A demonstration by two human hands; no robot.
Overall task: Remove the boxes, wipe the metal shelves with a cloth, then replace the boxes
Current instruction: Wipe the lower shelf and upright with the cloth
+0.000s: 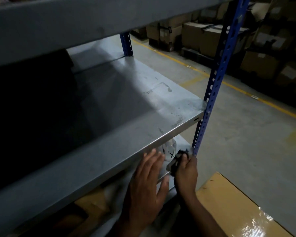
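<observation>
Left hand (148,183), fingers straight and spread, lies against the near lip of the grey metal shelf (126,100), whose streaked top is bare of boxes; one taped box (237,207) waits on the floor (255,134) at near right. Right hand (185,175) grips a dark crumpled thing, perhaps the cloth (175,163), beside the blue upright (217,76). Wiping well likely means long strokes from the far edge toward the lip, clearing that upright; overhead room is modest.

Grey metal shelf (126,100) smudged, bare; dark box (29,117) at left.
</observation>
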